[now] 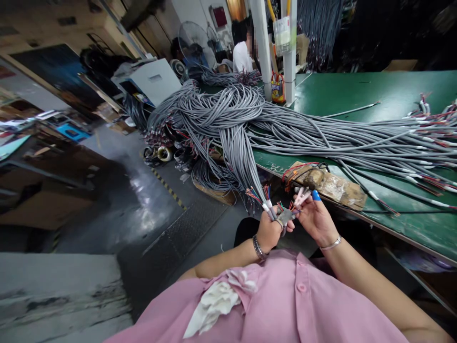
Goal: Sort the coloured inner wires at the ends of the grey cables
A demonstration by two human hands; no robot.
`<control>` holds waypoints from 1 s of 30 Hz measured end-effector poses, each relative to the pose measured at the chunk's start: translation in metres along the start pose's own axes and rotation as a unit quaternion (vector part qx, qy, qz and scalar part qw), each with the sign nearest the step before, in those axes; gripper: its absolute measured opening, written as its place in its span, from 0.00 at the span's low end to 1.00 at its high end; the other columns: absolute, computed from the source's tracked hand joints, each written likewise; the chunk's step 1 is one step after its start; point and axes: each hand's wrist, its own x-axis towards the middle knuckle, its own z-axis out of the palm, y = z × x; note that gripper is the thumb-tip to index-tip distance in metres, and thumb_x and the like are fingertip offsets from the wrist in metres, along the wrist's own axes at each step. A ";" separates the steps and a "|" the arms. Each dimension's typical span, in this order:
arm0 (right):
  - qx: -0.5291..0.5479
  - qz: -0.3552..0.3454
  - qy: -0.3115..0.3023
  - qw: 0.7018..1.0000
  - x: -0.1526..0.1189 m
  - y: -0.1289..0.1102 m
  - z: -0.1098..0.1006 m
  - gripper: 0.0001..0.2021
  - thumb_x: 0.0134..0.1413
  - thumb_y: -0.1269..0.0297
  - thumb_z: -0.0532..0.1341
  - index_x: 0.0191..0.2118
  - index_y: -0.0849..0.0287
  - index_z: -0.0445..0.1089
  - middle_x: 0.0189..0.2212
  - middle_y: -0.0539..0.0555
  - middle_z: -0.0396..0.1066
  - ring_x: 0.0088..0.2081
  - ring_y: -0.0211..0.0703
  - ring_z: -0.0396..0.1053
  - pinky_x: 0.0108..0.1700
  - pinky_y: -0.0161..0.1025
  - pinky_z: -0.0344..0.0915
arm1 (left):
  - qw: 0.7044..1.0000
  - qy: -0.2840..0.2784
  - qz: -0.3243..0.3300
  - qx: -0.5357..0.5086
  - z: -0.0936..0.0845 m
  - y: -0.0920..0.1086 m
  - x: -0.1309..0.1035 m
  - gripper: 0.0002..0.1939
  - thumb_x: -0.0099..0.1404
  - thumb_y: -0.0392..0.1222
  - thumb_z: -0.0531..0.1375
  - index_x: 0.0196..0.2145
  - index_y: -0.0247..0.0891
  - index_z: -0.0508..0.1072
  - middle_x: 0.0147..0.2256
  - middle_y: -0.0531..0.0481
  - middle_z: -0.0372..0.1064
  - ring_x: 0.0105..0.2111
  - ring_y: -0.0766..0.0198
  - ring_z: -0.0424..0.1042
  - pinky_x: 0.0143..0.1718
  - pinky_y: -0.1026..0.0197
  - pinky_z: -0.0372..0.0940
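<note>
My left hand [270,230] is wrapped round several grey cable ends [268,209], whose thin coloured wires [254,194] fan out above it. Grey tape or sheath covers part of the bundle at its fingers. Close by on the right, my right hand [316,220] pinches small whitish-pink pieces [303,196], too small to make out exactly. A blue cover [316,195] sits on one of its fingertips. Coloured wire ends show between the two hands. From the held ends, the cables run up to a large grey heap [228,105].
Long grey cables [357,138] lie across the green table [374,88], with a taped block [330,183] at its near edge. White posts [262,47] stand behind. A person [243,56] sits at the back. Cable coils [214,176] lie below the heap.
</note>
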 end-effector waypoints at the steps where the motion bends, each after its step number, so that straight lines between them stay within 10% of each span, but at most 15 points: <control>1: -0.007 0.005 -0.001 1.000 -0.001 -0.001 -0.002 0.18 0.55 0.44 0.58 0.37 0.52 0.74 0.36 0.51 0.74 0.35 0.40 0.69 0.36 0.37 0.66 | 1.000 0.002 0.000 0.002 -0.001 0.001 -0.001 0.19 0.59 0.54 0.61 0.26 0.33 0.69 0.20 0.48 0.71 0.18 0.67 0.69 0.19 0.67 0.60; 10: -0.217 0.093 -0.096 0.967 -0.015 -0.018 -0.010 0.12 0.49 0.55 0.67 0.33 0.60 0.73 0.27 0.51 0.71 0.27 0.37 0.66 0.32 0.36 0.63 | 0.998 -0.030 0.006 0.049 -0.006 0.004 -0.009 0.20 0.58 0.56 0.61 0.25 0.33 0.70 0.20 0.48 0.71 0.19 0.67 0.69 0.22 0.66 0.64; 19: -0.327 0.054 -0.146 0.932 -0.024 -0.019 0.010 0.08 0.51 0.59 0.66 0.31 0.59 0.72 0.22 0.51 0.73 0.23 0.40 0.69 0.31 0.40 0.64 | 0.974 -0.192 -0.012 0.121 -0.012 0.002 0.001 0.18 0.56 0.52 0.63 0.24 0.32 0.73 0.21 0.45 0.72 0.20 0.66 0.70 0.25 0.64 0.66; 30: -0.288 0.028 -0.061 0.955 -0.031 -0.007 -0.008 0.10 0.50 0.59 0.67 0.33 0.59 0.70 0.27 0.51 0.72 0.29 0.39 0.68 0.33 0.38 0.64 | 0.996 -0.077 -0.020 0.037 -0.012 0.002 0.001 0.19 0.56 0.54 0.63 0.26 0.32 0.73 0.21 0.46 0.72 0.19 0.66 0.69 0.21 0.66 0.62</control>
